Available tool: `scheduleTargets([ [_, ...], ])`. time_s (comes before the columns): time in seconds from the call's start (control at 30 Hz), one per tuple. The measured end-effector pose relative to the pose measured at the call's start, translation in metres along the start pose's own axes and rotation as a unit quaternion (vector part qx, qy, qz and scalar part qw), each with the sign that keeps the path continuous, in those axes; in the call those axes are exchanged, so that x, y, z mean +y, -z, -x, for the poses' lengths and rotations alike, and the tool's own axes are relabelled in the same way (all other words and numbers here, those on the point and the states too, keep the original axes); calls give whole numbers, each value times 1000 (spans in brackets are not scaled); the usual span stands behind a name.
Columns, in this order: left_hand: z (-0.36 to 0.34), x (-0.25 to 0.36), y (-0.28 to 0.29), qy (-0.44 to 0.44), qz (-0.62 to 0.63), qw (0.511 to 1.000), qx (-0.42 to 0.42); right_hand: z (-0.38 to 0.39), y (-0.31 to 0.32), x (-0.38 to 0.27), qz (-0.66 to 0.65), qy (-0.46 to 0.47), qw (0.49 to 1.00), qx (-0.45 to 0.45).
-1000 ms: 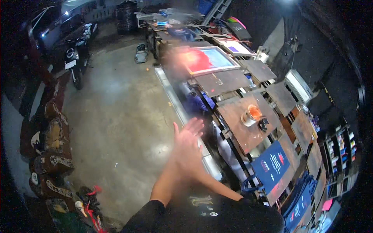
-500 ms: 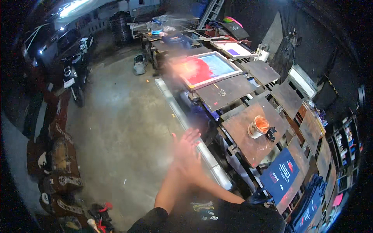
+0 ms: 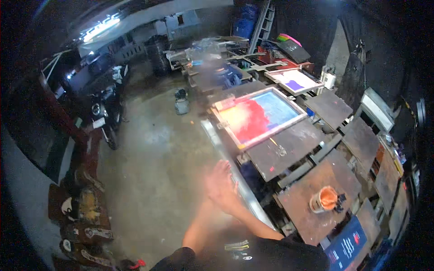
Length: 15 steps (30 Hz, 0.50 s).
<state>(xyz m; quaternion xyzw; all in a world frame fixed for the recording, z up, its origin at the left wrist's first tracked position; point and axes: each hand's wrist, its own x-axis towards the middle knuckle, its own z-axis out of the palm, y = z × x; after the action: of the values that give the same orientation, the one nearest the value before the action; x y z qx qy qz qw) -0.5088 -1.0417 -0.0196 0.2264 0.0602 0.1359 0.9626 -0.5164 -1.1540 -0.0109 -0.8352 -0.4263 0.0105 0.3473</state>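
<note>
My left hand [image 3: 216,180] and my right hand [image 3: 226,198] touch and overlap in the lower middle, blurred, with fingers stretched out and no object visible in them. Just right of them is a row of flat metal boards [image 3: 285,151] on racks. The nearest board [image 3: 296,203] bears a tub of orange ink [image 3: 326,198] with a dark crumpled item [image 3: 340,203] beside it. Farther ahead lies a framed screen [image 3: 282,108] smeared with red and blue. A navy printed fabric item [image 3: 343,246] lies at the lower right.
Concrete floor [image 3: 153,180] runs left of the racks along a pale ledge [image 3: 257,207]. A motorbike [image 3: 104,113] and brown padded items [image 3: 88,207] line the left. A grey bag [image 3: 181,105] sits on the floor ahead. A second screen [image 3: 300,79] and a ladder [image 3: 262,25] are farther back.
The view has turned, so the racks appear lower and farther right, with more ceiling showing. My hands remain together, fingers slightly lower in the picture.
</note>
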Motion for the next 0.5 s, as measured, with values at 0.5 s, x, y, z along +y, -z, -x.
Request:
scheduleTargets([
  [0.5, -129, -2, 15, 125, 171, 977, 5, -125, 12, 89, 68, -82, 994, -32],
])
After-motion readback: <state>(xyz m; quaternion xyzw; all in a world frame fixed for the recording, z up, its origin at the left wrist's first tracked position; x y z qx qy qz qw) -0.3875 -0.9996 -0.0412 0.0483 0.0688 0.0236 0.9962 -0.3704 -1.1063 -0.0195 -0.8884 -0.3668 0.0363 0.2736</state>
